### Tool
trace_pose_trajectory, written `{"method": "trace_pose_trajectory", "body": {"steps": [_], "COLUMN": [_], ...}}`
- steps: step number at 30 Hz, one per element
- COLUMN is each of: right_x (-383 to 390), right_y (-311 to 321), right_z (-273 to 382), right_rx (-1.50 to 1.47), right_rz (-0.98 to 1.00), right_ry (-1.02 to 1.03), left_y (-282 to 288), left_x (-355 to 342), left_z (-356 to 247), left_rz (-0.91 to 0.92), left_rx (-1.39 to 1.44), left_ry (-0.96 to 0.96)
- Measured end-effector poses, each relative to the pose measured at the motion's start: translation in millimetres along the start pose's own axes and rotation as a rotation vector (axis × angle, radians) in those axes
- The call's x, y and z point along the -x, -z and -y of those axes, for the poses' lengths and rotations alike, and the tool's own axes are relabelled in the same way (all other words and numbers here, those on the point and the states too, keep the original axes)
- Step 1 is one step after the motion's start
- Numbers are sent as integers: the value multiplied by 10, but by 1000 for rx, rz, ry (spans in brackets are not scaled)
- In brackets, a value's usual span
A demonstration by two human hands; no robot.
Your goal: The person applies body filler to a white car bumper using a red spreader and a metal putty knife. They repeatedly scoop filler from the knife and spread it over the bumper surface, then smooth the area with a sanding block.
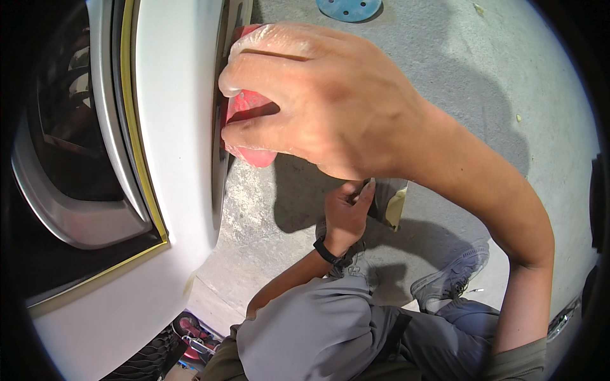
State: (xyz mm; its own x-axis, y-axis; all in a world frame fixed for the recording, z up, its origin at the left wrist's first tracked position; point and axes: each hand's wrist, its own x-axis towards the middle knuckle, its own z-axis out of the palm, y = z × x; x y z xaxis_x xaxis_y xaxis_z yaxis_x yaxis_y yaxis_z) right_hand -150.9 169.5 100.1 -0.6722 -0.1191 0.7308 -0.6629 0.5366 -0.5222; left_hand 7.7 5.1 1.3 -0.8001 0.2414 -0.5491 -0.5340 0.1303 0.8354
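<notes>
My right hand [324, 101] is closed on a red sanding block [251, 157], pressing it to the edge of a white car body panel [168, 140], with pale dust on my fingertips. Yellow masking tape [128, 108] borders the dark trim and silver strip [105, 114] at the left. My left hand [345, 214] is lower, below the right one and partly behind it, with curled fingers beside a flat grey and tan piece [397, 206]; whether it grips that piece is unclear.
A blue perforated disc [343, 9] lies on the concrete floor [483, 140] at the top. My legs and grey shoe [448, 273] are low in view. A tire [146, 355] and a red tool [189, 329] show at the bottom left, and dark objects at the far right edge.
</notes>
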Motion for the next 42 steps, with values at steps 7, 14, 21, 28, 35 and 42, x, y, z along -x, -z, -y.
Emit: {"method": "trace_pose_trajectory", "body": {"steps": [7,14,21,28,35,42], "right_x": [261,372,330,481,419,340], "right_y": [17,-23,-120,-111,-126,-47], "right_z": [-119,-145,-309,-421,-374,-170], "right_rx": [85,96,117,147,97,83], "right_rz": [45,-17,-58,22,43,-113], "right_ry": [133,118,190,201,209,171], "left_y": [-63,2,-20,11,-27,8], "left_x": [2,-1,-8,-25,9,3], "left_z": [-66,-18,-40,-53,-50,12], "left_rz": [-32,23,24,49,39,-2], "left_rx": [46,-75,-2,-65,12,-44], "left_ry": [18,15,3,20,6,-15]}}
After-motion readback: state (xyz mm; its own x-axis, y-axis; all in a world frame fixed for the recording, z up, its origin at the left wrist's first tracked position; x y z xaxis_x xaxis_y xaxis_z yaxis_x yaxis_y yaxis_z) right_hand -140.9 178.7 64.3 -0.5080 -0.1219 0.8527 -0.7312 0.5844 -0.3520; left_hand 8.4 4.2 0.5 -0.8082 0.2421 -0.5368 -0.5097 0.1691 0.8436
